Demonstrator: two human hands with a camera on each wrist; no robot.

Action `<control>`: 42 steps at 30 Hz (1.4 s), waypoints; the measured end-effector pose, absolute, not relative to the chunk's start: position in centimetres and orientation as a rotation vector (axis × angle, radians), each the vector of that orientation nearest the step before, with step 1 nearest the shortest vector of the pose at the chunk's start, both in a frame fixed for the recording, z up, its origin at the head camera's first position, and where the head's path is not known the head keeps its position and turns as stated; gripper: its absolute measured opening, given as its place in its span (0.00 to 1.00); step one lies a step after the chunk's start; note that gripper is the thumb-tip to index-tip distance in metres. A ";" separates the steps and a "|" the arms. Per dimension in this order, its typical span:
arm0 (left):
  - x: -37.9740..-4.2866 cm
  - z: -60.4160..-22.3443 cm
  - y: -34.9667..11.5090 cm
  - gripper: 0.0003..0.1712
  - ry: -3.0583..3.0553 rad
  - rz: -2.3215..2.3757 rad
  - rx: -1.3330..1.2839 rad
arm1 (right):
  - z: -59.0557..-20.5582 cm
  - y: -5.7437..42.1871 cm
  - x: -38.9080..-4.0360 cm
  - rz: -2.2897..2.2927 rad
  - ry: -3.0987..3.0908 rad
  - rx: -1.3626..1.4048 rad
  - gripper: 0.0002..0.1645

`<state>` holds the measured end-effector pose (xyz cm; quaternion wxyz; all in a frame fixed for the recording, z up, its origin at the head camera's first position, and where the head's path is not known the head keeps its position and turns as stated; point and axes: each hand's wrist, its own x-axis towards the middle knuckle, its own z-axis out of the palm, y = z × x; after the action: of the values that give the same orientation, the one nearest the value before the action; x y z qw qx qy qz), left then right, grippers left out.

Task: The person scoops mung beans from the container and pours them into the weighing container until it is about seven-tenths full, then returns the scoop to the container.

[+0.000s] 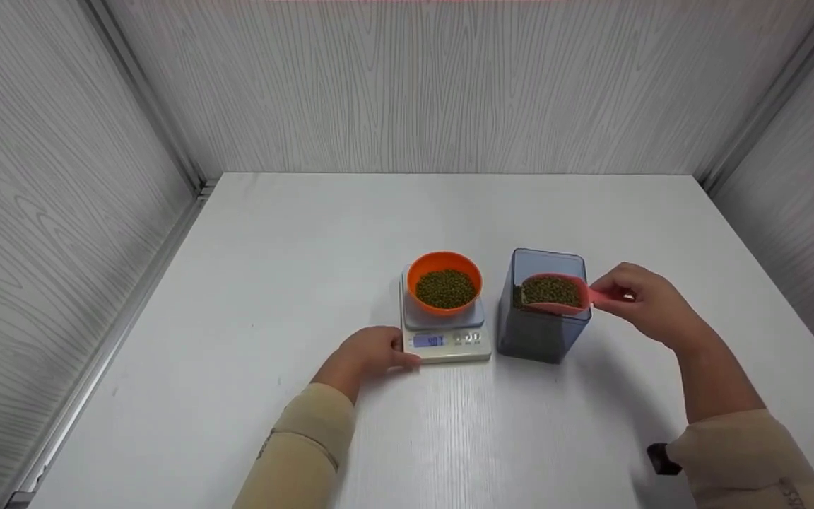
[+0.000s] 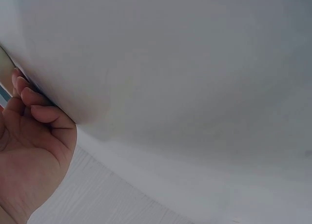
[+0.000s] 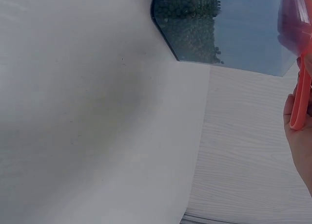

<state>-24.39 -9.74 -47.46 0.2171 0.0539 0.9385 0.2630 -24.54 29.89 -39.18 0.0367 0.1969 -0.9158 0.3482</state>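
My right hand (image 1: 651, 300) pinches the handle of a coral-red scoop (image 1: 586, 293), heaped with small green beans that look like mung beans (image 1: 552, 290). The scoop's bowl sits at the mouth of a clear bluish container (image 1: 531, 339); in the right wrist view more beans (image 3: 187, 24) show through its wall. To the left is a white kitchen scale (image 1: 442, 353) with a lit display, its digits too blurred to read surely. An orange bowl (image 1: 477, 293) partly filled with green beans stands on its platform. My left hand (image 1: 372, 350) grips the scale's front left corner, fingers curled at its side.
Everything stands on a white table (image 1: 273, 268) with a grey wood-grain panel (image 1: 407, 85) behind and similar panels left and right. The container stands just right of the scale with a narrow gap. A small black object (image 1: 663, 459) is at the right sleeve.
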 end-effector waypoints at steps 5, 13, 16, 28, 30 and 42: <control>-24.4 -47.5 -9.7 0.22 2.610 0.717 0.179 | -39.4 29.9 -24.5 1.152 -2.760 0.627 0.07; -24.3 -47.3 -9.8 0.22 2.612 0.705 0.192 | -39.0 29.9 -24.9 1.084 -2.785 0.637 0.07; -24.4 -47.3 -9.8 0.22 2.609 0.700 0.191 | -38.6 29.7 -25.1 1.062 -2.786 0.650 0.07; -24.3 -47.1 -9.7 0.23 2.589 0.745 0.145 | -36.8 26.7 -25.9 1.040 -2.766 0.719 0.09; -24.2 -47.2 -9.7 0.22 2.593 0.745 0.150 | -36.6 25.9 -26.0 1.034 -2.766 0.731 0.09; -24.4 -47.5 -9.7 0.23 2.617 0.720 0.168 | -36.4 22.1 -26.7 0.923 -2.857 0.647 0.09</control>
<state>-24.39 -9.75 -47.51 0.2095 0.0602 0.9410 0.2589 -26.74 22.11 -36.38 0.0353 0.2106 -0.9297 0.3002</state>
